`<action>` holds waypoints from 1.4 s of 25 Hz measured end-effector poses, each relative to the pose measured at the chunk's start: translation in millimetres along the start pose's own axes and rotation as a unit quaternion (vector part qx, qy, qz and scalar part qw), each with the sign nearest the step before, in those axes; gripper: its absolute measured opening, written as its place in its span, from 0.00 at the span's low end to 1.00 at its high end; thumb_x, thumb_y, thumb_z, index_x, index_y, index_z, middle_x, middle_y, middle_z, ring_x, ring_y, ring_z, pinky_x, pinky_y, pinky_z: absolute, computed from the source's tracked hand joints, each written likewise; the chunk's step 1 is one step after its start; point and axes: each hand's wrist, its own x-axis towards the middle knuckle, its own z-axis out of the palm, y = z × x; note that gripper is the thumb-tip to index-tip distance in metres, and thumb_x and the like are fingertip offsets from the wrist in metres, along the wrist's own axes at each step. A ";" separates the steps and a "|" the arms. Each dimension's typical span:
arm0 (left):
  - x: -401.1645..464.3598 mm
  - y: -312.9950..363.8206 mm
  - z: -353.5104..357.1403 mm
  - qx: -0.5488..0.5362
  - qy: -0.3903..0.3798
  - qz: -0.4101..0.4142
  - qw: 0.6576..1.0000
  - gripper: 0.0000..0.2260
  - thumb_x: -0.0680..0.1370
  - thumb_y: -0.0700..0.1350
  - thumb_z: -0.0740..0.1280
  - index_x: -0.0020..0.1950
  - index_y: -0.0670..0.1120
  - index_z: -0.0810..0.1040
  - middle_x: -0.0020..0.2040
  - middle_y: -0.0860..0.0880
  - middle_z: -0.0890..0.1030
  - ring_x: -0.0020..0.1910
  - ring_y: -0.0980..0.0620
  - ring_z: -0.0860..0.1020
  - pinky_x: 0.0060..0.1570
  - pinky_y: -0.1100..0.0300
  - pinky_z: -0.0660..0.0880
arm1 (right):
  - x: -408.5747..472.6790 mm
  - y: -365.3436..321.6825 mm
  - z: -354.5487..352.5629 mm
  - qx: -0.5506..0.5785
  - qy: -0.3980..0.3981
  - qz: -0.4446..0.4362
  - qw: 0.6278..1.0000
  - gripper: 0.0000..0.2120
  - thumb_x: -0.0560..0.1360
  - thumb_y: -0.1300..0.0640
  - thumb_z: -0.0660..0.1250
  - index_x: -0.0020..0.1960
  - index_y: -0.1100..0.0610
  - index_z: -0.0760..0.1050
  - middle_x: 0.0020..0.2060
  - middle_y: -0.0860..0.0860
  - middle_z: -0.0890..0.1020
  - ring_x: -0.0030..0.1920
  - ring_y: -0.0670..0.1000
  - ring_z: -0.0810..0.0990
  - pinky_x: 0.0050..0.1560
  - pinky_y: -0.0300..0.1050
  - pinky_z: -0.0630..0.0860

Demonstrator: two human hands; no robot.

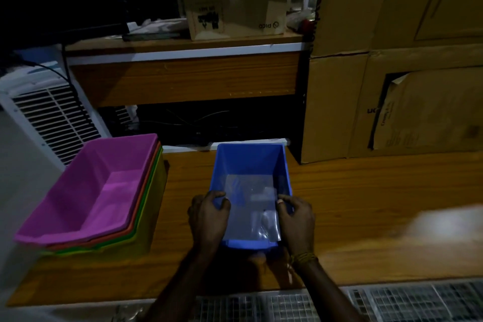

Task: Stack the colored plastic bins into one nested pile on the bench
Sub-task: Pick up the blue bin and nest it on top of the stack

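Both hands on one blue bin (pixel 251 165), near the bench's (pixel 366 204) front edge, about mid-width. My left hand (pixel 209 214) grips its left rim, fingers curled over the edge; my right hand (pixel 296 217) grips the right rim, thumb on top. One clear plastic sheet (pixel 252 206) lies inside, I think a bag, too dim to be sure. At the bench's left edge I see one nested pile (pixel 91 191): four bins counted by rims, pink on top, then orange, green, yellow. Blue bin stands apart from the pile. Behind, one small cardboard box (pixel 235 2) sits on a shelf.
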 end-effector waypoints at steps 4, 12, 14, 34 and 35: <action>4.8 -28.3 -23.6 -0.047 -0.020 0.005 0.999 0.09 0.76 0.48 0.69 0.56 0.52 0.82 0.60 0.43 0.78 0.59 0.40 0.77 0.58 0.47 0.76 | -28.2 -12.0 22.0 0.017 0.029 0.019 0.999 0.09 0.79 0.57 0.65 0.56 0.55 0.81 0.59 0.57 0.79 0.62 0.57 0.76 0.63 0.59 0.75; 8.8 -43.2 -86.5 -0.098 -0.024 0.072 0.992 0.05 0.74 0.54 0.67 0.48 0.59 0.80 0.53 0.48 0.81 0.52 0.47 0.79 0.47 0.46 0.79 | -83.7 -64.5 32.7 0.048 0.101 -0.015 0.994 0.07 0.79 0.55 0.65 0.54 0.52 0.81 0.55 0.55 0.83 0.54 0.57 0.80 0.55 0.54 0.79; 17.0 -32.9 -107.1 -0.125 -0.002 0.099 0.987 0.06 0.75 0.52 0.68 0.50 0.54 0.82 0.54 0.47 0.80 0.54 0.46 0.78 0.50 0.45 0.78 | -88.7 -91.3 28.4 0.059 0.113 -0.039 0.991 0.09 0.79 0.54 0.65 0.55 0.54 0.81 0.55 0.54 0.82 0.56 0.56 0.80 0.56 0.57 0.79; 91.7 -74.5 -335.7 -0.120 0.256 0.105 0.953 0.11 0.77 0.52 0.66 0.52 0.49 0.84 0.52 0.48 0.85 0.44 0.53 0.76 0.41 0.59 0.67 | -120.5 -282.5 162.2 0.119 -0.010 -0.211 0.970 0.12 0.78 0.51 0.67 0.56 0.55 0.82 0.58 0.55 0.81 0.60 0.52 0.79 0.59 0.53 0.79; 93.9 -81.8 -338.8 -0.113 0.261 0.095 0.954 0.11 0.77 0.52 0.66 0.52 0.49 0.84 0.52 0.48 0.85 0.45 0.53 0.76 0.41 0.59 0.67 | -121.9 -283.4 170.8 0.122 -0.019 -0.209 0.970 0.12 0.78 0.51 0.67 0.56 0.56 0.82 0.57 0.55 0.82 0.60 0.52 0.79 0.59 0.53 0.78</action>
